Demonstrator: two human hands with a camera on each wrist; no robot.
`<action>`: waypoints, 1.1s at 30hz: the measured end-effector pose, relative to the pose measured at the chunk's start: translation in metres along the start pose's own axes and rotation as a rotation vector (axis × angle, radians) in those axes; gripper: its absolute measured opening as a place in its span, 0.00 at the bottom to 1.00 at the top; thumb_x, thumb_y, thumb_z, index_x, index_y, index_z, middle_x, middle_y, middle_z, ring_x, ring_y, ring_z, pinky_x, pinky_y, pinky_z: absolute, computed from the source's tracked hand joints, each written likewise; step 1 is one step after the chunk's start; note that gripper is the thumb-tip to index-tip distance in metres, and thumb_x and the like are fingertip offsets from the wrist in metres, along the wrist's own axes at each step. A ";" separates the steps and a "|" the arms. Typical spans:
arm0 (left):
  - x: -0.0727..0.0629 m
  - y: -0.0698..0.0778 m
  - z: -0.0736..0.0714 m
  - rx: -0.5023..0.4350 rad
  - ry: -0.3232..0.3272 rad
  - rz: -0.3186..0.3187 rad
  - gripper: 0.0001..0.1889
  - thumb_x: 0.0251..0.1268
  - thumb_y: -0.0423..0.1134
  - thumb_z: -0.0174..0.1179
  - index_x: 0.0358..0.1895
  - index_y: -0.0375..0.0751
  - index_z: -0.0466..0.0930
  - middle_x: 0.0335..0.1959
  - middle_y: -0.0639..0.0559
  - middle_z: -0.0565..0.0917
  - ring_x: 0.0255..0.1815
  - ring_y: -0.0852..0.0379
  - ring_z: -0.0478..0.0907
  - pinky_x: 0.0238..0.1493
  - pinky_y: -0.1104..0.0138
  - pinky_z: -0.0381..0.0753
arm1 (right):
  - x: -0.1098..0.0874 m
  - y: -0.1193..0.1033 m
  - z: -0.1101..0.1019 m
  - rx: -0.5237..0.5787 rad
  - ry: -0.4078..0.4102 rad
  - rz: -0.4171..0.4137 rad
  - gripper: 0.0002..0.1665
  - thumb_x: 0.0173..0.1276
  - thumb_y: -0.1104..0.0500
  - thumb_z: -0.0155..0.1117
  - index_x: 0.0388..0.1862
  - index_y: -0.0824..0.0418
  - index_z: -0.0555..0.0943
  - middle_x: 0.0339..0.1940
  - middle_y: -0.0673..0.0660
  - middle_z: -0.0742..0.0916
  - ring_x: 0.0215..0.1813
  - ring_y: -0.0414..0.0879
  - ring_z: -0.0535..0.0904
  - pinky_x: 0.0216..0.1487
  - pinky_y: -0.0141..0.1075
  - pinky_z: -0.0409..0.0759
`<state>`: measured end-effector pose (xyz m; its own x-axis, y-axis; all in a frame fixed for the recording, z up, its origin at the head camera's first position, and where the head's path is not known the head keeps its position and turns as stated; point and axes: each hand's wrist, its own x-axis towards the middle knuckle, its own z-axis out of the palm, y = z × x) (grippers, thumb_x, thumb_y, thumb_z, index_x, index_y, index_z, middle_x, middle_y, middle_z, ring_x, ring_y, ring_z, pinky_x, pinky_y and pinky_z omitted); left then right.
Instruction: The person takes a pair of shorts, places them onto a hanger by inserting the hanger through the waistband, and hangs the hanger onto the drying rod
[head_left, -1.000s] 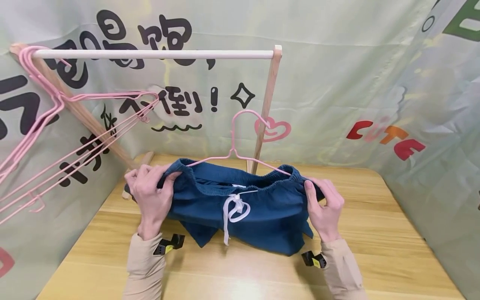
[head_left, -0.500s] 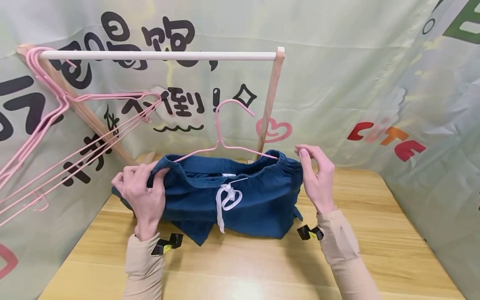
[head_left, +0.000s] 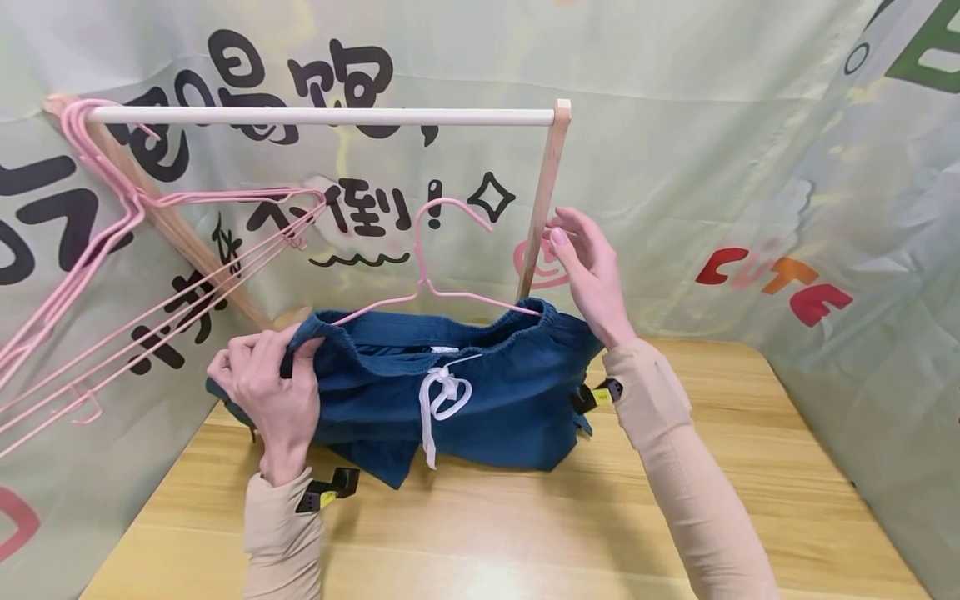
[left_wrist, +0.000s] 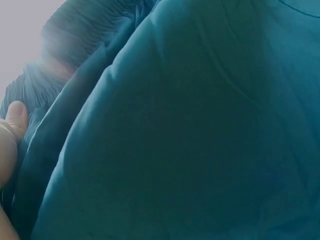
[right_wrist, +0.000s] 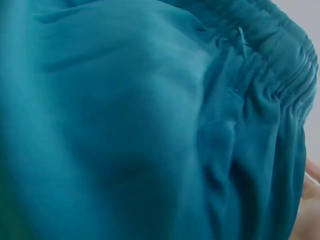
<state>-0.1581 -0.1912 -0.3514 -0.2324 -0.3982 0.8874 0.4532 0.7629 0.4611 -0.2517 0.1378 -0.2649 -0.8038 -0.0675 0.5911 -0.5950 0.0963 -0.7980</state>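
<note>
Dark blue drawstring shorts (head_left: 487,417) hang over the table, with a pink hanger (head_left: 422,258) inside the gathered waistband and its hook sticking up. A white drawstring (head_left: 448,393) is tied in a bow at the front. My left hand (head_left: 273,387) grips the waistband's left end between thumb and fingers; its thumb (left_wrist: 17,116) lies on the gathered cloth in the left wrist view. Off the cloth, my right hand (head_left: 594,275) is raised above the waistband's right end, fingers loosely bent and holding nothing. Blue fabric (right_wrist: 135,120) fills most of the right wrist view.
Behind the shorts stands a wooden rack with a white bar (head_left: 322,116) and a right post (head_left: 546,192). Several pink hangers (head_left: 123,204) hang at the bar's left end. Printed cloth walls (head_left: 675,150) surround the wooden table (head_left: 712,400).
My right hand has let go of the waistband and risen up and to the left, toward the hanger's hook. The shorts and hanger have shifted left with my left hand still gripping.
</note>
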 end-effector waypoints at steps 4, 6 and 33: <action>0.000 -0.001 -0.002 0.006 -0.005 -0.006 0.23 0.66 0.55 0.64 0.37 0.33 0.88 0.27 0.34 0.82 0.40 0.37 0.68 0.63 0.60 0.48 | 0.018 -0.001 0.010 0.025 -0.031 0.021 0.26 0.79 0.59 0.53 0.73 0.63 0.68 0.60 0.56 0.79 0.64 0.51 0.79 0.69 0.45 0.75; 0.000 -0.001 -0.003 0.012 -0.009 -0.003 0.23 0.66 0.55 0.64 0.37 0.33 0.88 0.27 0.34 0.82 0.40 0.37 0.68 0.63 0.60 0.48 | 0.026 0.000 0.013 0.029 -0.041 0.030 0.25 0.79 0.57 0.53 0.72 0.61 0.69 0.60 0.55 0.79 0.66 0.51 0.78 0.69 0.47 0.74; 0.003 -0.003 -0.011 0.056 -0.043 -0.040 0.23 0.66 0.56 0.63 0.39 0.35 0.88 0.30 0.34 0.84 0.41 0.36 0.69 0.62 0.64 0.47 | 0.046 0.006 0.023 0.093 0.049 -0.055 0.05 0.75 0.61 0.60 0.43 0.60 0.83 0.32 0.49 0.85 0.37 0.44 0.80 0.46 0.39 0.80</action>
<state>-0.1504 -0.2007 -0.3500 -0.2869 -0.4076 0.8669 0.3942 0.7746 0.4946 -0.2926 0.1125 -0.2451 -0.7703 -0.0212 0.6373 -0.6375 0.0015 -0.7705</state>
